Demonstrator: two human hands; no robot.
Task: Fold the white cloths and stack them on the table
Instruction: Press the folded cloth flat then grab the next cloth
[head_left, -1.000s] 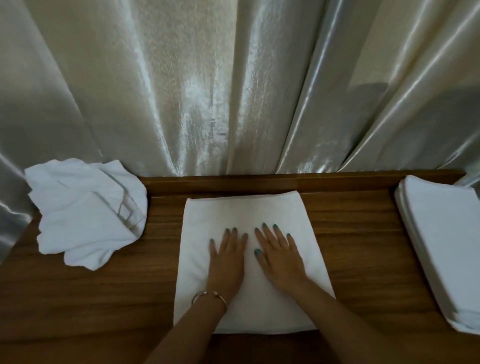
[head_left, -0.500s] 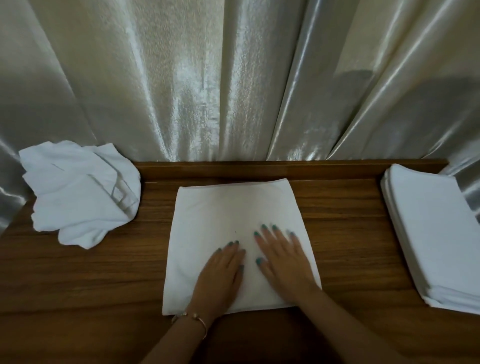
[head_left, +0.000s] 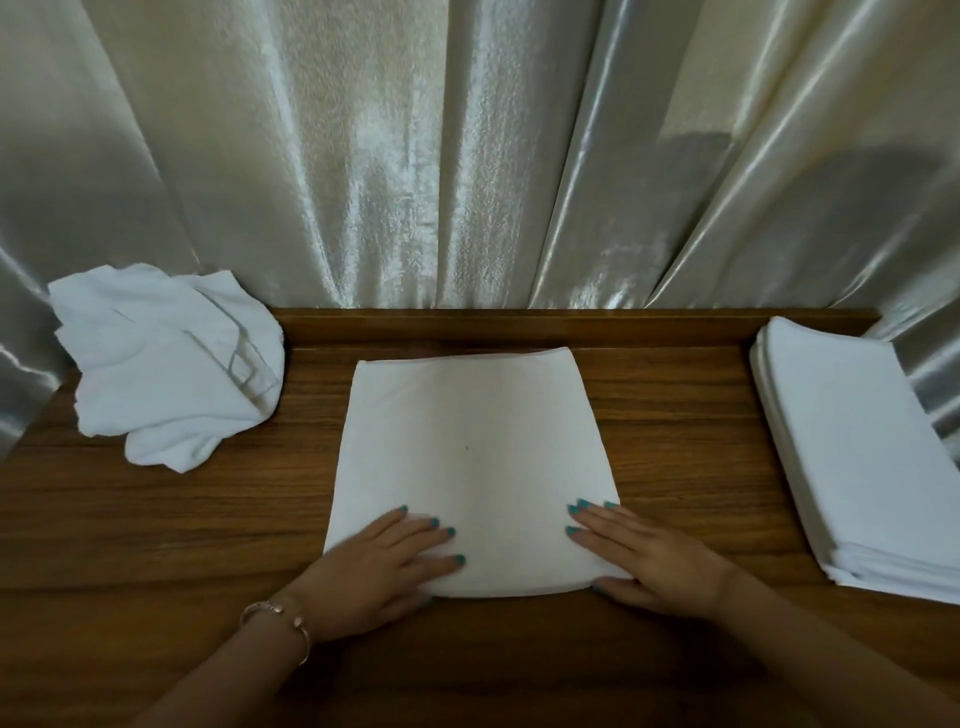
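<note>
A flat, squarish folded white cloth (head_left: 467, 447) lies in the middle of the wooden table (head_left: 156, 545). My left hand (head_left: 374, 566) is at its near left corner, fingers flat on top and thumb tucked at the near edge. My right hand (head_left: 649, 556) holds the near right corner the same way, thumb under the edge. A crumpled heap of unfolded white cloths (head_left: 166, 364) sits at the back left. A neat stack of folded white cloths (head_left: 857, 447) rests at the right edge.
Shiny pale curtains (head_left: 467, 156) hang right behind the table and touch both cloth piles. A raised wooden lip (head_left: 519, 325) runs along the table's back edge. Bare wood shows on either side of the middle cloth.
Both hands slid from the cloth's centre toward me and apart, ending at its near corners. The cloth lies smoother. The camera view shifted slightly.
</note>
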